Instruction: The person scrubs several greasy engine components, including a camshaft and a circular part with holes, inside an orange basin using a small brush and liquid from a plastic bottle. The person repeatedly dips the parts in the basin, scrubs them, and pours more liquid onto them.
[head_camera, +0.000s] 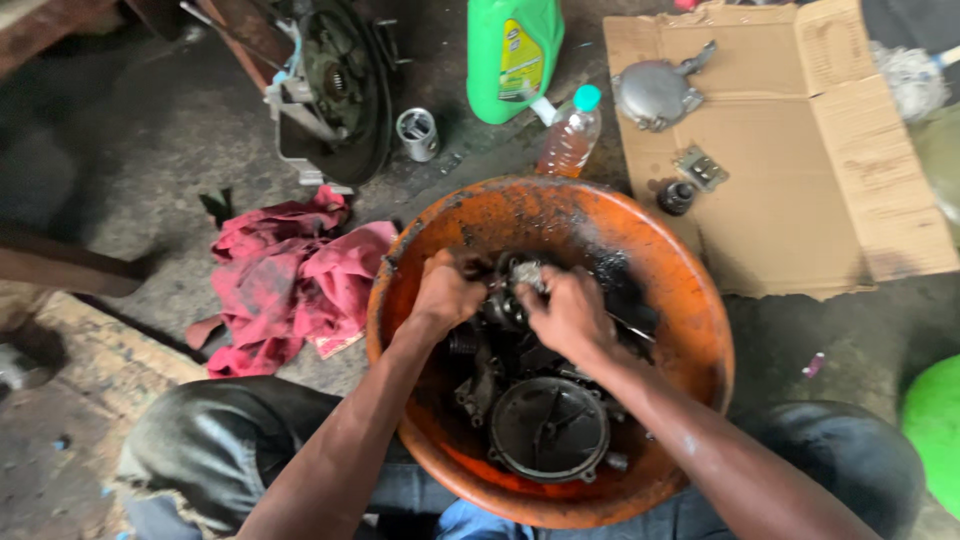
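Observation:
A large orange basin (690, 300) sits between my knees, smeared with black grease and holding several dark metal engine parts. My left hand (447, 290) and my right hand (566, 313) meet over its middle, both closed on a small greasy metal part (520, 275). A round black cover with fins (548, 428) lies in the basin nearer to me, below my hands.
A crumpled red rag (290, 280) lies left of the basin. Behind it stand a green jug (512, 55), a bottle of amber liquid (570, 135), a small metal cylinder (417, 133) and a dark wheel assembly (335, 85). Flattened cardboard (800, 170) at right carries a metal cover (655, 93) and small parts.

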